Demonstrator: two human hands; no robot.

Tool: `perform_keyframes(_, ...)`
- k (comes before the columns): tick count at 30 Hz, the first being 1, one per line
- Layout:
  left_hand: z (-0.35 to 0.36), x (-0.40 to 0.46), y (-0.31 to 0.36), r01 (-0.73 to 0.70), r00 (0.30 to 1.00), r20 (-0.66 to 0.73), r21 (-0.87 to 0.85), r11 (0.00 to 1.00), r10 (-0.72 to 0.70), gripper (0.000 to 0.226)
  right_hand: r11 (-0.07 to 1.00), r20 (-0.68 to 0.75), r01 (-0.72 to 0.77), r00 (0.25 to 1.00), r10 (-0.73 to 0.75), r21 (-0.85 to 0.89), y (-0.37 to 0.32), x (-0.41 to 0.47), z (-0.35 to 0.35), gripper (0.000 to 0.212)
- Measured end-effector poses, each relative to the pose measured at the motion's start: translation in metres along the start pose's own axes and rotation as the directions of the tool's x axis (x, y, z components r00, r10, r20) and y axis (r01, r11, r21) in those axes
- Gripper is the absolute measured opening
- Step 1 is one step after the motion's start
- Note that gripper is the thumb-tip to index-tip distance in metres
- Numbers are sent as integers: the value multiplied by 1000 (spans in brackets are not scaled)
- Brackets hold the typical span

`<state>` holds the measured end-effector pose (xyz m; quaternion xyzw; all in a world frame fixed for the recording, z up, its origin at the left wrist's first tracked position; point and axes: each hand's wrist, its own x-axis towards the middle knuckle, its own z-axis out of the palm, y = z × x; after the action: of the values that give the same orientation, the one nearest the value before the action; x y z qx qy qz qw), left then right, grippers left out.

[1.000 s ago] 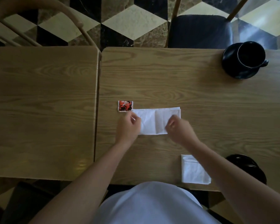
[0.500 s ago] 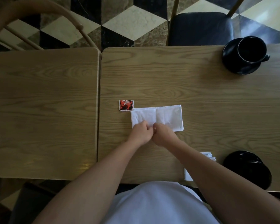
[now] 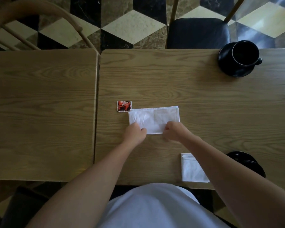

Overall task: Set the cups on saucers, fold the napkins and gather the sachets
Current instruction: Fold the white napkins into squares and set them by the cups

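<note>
A white napkin (image 3: 154, 118), folded into a long strip, lies in the middle of the right table. My left hand (image 3: 136, 134) pinches its near edge on the left, and my right hand (image 3: 174, 131) pinches the same edge on the right. A red sachet (image 3: 124, 105) lies flat just beyond the napkin's far left corner. A second folded napkin (image 3: 192, 168) sits near the front edge, partly under my right forearm. A black cup (image 3: 245, 52) stands on a black saucer (image 3: 227, 66) at the far right. Another black saucer (image 3: 248, 162) shows behind my right arm.
Two wooden tables (image 3: 39, 112) stand side by side with a narrow gap (image 3: 96, 112) between them. A dark-seated chair (image 3: 197, 32) stands beyond the right table and a bentwood chair (image 3: 39, 17) beyond the left.
My hands met at the middle of the napkin's near edge half a second ago. They have now spread apart along that edge, left hand leftwards and right hand rightwards.
</note>
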<state>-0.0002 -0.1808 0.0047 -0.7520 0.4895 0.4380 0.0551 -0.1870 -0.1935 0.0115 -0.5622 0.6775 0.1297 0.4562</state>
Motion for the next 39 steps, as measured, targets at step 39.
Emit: perform_keyframes(39, -15, -54, -4, 423, 884, 325, -860, -285, 335, 37, 784, -52, 291, 948, -315, 548, -71, -40, -78, 19)
